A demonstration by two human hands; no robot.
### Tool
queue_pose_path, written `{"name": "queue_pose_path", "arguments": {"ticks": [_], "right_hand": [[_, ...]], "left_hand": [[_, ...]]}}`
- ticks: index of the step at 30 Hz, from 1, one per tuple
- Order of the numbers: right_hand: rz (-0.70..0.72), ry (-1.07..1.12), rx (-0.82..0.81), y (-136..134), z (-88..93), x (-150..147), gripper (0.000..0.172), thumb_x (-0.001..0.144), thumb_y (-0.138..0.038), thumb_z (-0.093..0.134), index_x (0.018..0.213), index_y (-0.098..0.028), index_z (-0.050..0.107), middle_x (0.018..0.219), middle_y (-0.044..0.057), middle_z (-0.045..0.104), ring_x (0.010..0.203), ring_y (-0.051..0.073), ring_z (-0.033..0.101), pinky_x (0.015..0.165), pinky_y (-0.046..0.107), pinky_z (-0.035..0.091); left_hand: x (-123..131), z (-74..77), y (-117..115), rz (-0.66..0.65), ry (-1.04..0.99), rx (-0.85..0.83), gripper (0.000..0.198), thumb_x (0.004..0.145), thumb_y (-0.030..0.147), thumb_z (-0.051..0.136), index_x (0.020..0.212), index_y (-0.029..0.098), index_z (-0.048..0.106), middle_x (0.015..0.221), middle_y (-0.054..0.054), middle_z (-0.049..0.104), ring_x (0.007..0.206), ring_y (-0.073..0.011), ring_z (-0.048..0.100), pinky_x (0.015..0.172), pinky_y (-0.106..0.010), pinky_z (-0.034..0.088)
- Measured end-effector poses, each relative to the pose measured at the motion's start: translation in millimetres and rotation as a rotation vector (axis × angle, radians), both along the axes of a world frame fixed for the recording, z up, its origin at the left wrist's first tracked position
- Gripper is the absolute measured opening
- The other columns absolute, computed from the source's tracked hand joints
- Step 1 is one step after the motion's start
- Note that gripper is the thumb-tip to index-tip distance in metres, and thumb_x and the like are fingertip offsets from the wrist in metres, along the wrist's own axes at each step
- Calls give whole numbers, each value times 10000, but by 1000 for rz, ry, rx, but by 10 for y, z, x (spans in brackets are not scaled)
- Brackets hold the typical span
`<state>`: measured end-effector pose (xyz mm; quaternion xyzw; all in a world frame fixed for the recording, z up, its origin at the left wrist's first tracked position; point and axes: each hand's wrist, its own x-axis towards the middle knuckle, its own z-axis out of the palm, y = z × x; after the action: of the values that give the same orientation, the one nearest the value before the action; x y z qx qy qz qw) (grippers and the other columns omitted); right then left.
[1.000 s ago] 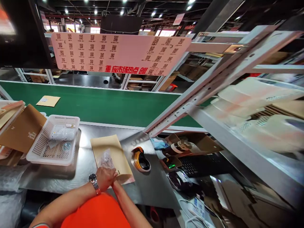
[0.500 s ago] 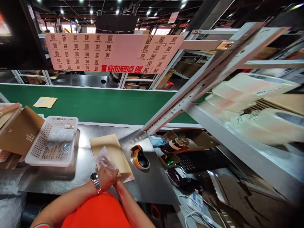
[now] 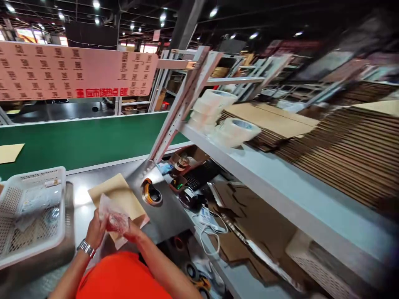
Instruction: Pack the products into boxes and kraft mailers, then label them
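A small bubble-wrapped packet, reddish inside, is held between my two hands over the metal table. My left hand, with a watch on its wrist, grips the packet's left side. At its right end my right hand has its fingers closed on it. Beneath the packet lies a tan paper envelope, partly covered by it. An orange and black tape dispenser rests on the table to the right of the envelope.
A white basket with clear bags stands at left. Behind runs a green conveyor bearing an envelope. On the right, a shelf holds tape rolls and stacked cardboard; cables and flat cardboard lie below.
The view has swung to the right, showing more of the shelf. My hands, earlier together at the packet's lower end, are now apart at its two sides, with the packet lifted.
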<state>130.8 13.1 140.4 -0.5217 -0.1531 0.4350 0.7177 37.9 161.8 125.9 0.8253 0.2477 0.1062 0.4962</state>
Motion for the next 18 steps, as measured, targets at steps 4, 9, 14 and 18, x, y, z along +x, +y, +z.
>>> {"name": "queue_pose_path", "arguments": {"ticks": [4, 9, 14, 18], "right_hand": [[-100, 46, -92, -127, -9, 52, 618, 590, -659, 1032, 959, -199, 848, 822, 29, 817, 899, 268, 792, 924, 453, 614], [-318, 37, -190, -519, -94, 188, 727, 575, -763, 1006, 1040, -228, 843, 965, 73, 855, 903, 252, 797, 971, 458, 623], [-150, 123, -137, -460, -110, 5, 743, 636, -722, 1013, 1178, -239, 856, 1148, 123, 870, 1122, 303, 793, 1007, 446, 614], [-246, 198, -25, -358, -97, -67, 620, 710, -766, 938, 990, -225, 821, 940, 91, 838, 931, 278, 780, 886, 409, 625]], "left_hand": [[27, 47, 8, 86, 106, -120, 571, 939, 763, 581, 1107, 222, 649, 993, -120, 813, 935, -351, 798, 867, -481, 635], [93, 247, 176, 307, 260, 2, 324, 981, 503, 605, 1058, 189, 614, 1029, -150, 780, 990, -349, 786, 877, -447, 595], [167, 295, -12, 148, 302, 26, 211, 972, 297, 673, 1154, 192, 651, 1088, -120, 813, 1007, -281, 778, 909, -373, 560], [187, 265, -363, -264, 325, 41, 275, 891, 258, 758, 1152, 207, 685, 1110, -89, 831, 1038, -271, 773, 919, -347, 549]]}}
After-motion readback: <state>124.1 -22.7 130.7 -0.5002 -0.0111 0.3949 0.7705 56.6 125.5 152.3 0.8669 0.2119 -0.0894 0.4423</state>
